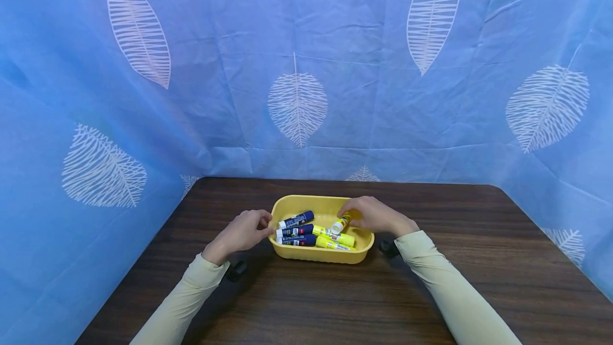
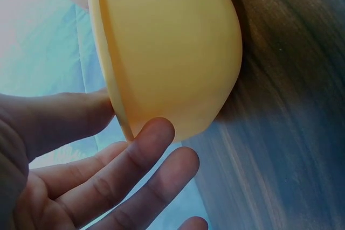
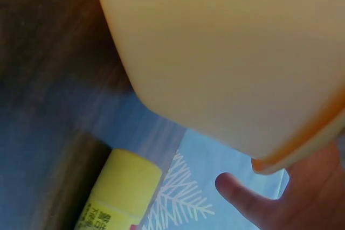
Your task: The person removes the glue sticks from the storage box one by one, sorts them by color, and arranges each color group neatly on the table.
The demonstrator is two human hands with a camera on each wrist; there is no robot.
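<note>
Well, nearest me, my pale sleeves [image 1: 182,302] are lying over the dark table [image 1: 297,307]. The yellow tray [image 1: 316,255] is sitting between my hands, and three blue sticks [image 1: 295,230] are lying in its left half, two yellow sticks [image 1: 335,237] in its right. My left hand [image 1: 241,233] is pinching the left rim, thumb inside, other fingers spreading outside. My right hand [image 1: 378,214] is holding a tilted stick [image 1: 341,223] between narrowed fingers and thumb, inside the right end. Another yellow stick [image 3: 124,187] is showing outside the tray. Beyond, a leaf-patterned blue curtain [image 1: 354,105] is hanging.
</note>
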